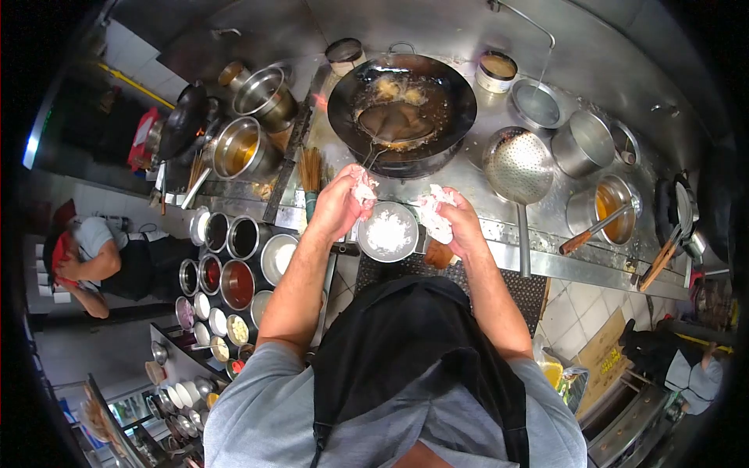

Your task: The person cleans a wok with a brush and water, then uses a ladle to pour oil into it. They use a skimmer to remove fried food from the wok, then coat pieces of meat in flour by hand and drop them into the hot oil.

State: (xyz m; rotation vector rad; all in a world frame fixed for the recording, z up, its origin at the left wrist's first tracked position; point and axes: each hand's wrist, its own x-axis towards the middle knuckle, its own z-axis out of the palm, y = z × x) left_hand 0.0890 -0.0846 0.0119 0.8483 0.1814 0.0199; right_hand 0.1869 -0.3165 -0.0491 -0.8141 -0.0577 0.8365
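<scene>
My left hand (pixel 342 204) is closed around pale pink, white-coated pieces (pixel 363 186) that look like raw meat. In my right hand (pixel 462 225) are more raw meat pieces (pixel 434 212) of the same look, gripped between thumb and fingers. Between and just below both hands sits a round metal bowl (pixel 388 254) holding white stuff (pixel 388 232), perhaps powder or more coated pieces. Beyond the hands stands a large black wok (pixel 347 117) with bubbling oil and golden food (pixel 394 90) at its far side. A dark, round-headed utensil (pixel 398 123) lies in the oil, its handle toward my left hand.
A perforated ladle (pixel 518 168) rests right of the wok, near metal pots (pixel 583 142). A bamboo brush (pixel 310 170) stands left of the wok. Sauce and ingredient containers (pixel 237 282) crowd the left. Other people (pixel 101 249) are at far left and far right (pixel 694 378).
</scene>
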